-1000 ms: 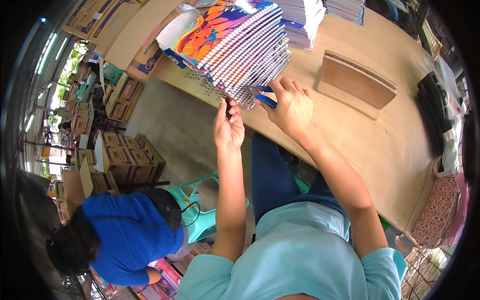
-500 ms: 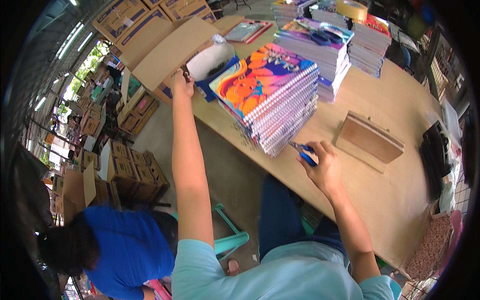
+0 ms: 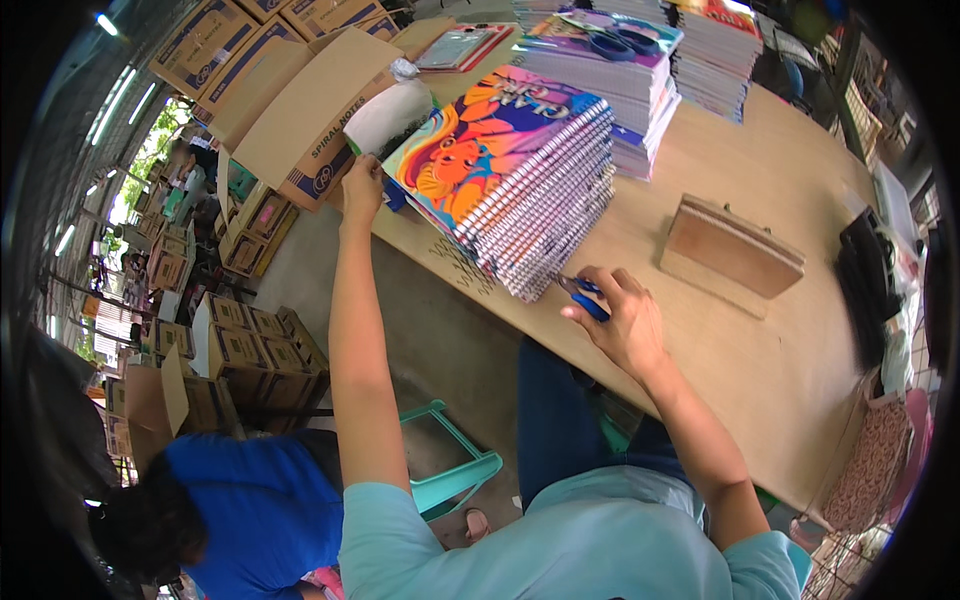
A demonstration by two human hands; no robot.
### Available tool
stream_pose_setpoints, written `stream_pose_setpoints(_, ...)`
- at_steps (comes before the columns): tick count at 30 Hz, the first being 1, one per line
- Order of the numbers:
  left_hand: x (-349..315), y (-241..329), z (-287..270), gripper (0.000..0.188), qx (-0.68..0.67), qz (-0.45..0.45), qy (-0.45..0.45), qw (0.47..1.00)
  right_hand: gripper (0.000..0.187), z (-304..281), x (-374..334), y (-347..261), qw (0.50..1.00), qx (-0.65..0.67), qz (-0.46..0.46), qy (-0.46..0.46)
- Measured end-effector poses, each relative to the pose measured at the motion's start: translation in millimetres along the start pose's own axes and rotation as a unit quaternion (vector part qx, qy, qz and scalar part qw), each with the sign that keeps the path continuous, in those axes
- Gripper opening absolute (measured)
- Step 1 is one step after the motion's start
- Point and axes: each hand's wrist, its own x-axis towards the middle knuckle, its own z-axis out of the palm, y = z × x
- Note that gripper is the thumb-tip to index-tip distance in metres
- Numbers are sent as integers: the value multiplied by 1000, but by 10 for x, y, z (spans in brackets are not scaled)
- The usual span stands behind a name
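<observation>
My right hand grips blue-handled cutting pliers, their jaws by the near lower corner of a stack of spiral notebooks. The top notebook has a bright orange and purple cover with a drawn figure. Far out on the left, my left hand has its fingers curled at the table edge. It is beside a white, curled sheet-like piece and a blue item partly hidden by the stack. What the left fingers hold, if anything, I cannot make out. Dark loose coils stick out at the stack's left foot.
More notebook stacks stand behind, one with dark scissors on top. A brown block-like holder sits to the right. An open carton adjoins the table's left edge. A person in blue bends at lower left, near a green stool.
The view has shifted slightly. My left hand has moved nearer the notebook stack, and the dark bit earlier seen at its fingers no longer shows. The right hand keeps the pliers by the stack.
</observation>
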Motion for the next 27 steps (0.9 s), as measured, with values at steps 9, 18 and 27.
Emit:
stream_pose_setpoints(9, -487, 343, -581, 60, -175, -42, 158, 971, 42, -36, 59, -278, 996, -31, -76, 44)
stream_pose_setpoints(18, -2511, 1978, -59, 41, -516, -136, 159, 831, 44, 136, 45, -140, 989, -54, -114, 72)
stream_pose_setpoints(27, -2316, 2210, -155, 22, -509, -184, 174, 823, 44, 212, 161, -364, 982, -99, -114, 111)
